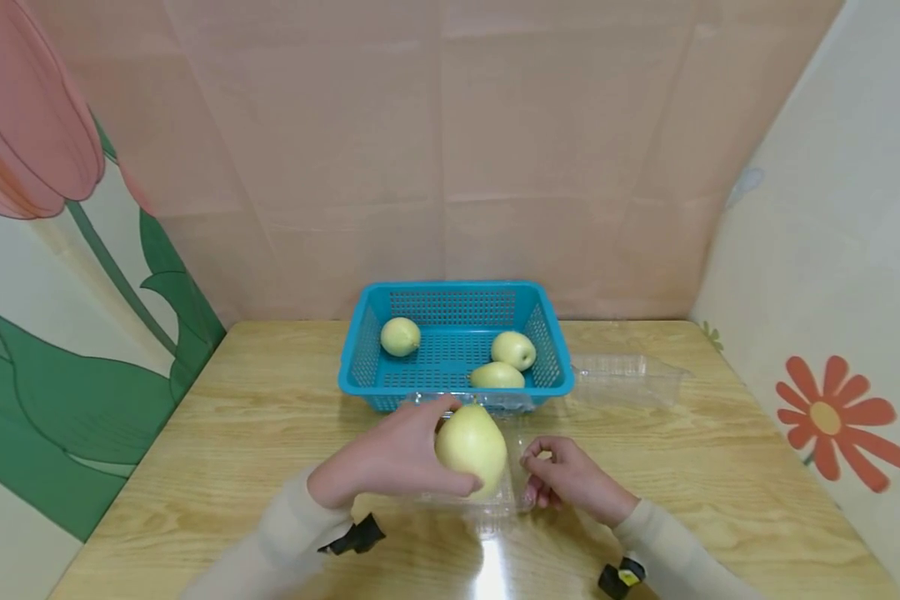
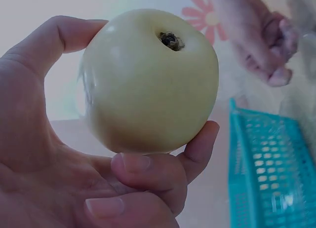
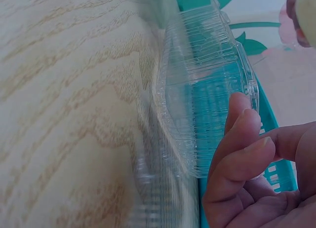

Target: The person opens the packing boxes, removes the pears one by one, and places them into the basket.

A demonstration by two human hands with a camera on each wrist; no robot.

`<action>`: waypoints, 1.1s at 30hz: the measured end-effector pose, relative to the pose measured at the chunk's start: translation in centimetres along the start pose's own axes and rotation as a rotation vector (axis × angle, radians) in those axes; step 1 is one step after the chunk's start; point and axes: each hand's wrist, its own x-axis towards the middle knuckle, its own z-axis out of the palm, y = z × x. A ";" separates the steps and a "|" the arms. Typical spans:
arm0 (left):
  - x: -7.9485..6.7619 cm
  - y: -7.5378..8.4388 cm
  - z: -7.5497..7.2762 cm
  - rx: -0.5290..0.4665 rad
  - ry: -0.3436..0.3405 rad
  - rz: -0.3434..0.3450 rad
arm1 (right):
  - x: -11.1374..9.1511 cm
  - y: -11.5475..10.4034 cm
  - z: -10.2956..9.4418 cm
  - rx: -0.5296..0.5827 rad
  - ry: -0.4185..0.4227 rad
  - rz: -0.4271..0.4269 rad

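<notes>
My left hand [image 1: 401, 454] grips a pale yellow-green pear [image 1: 471, 450] between thumb and fingers, above a clear plastic box [image 3: 207, 90]. In the left wrist view the pear's dark hollow end faces the camera. My right hand [image 1: 570, 479] is beside the right edge of the box, its fingers loosely curled. In the right wrist view its fingertips overlap the box's rim, and nothing shows between them. The box stands on the wooden table [image 1: 270, 400], in front of a blue basket [image 1: 450, 287].
Inside the basket lie one pear [image 1: 401, 337] at the left and two more, a rear pear [image 1: 513, 350] and a front pear [image 1: 497, 376], at the right. Another clear plastic container [image 1: 630, 379] stands right of the basket. Printed sheets cover the walls behind and at the sides.
</notes>
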 end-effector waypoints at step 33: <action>4.9 -6.4 -10.4 -0.168 0.221 -0.198 | 0.0 -0.1 0.0 -0.014 -0.004 0.019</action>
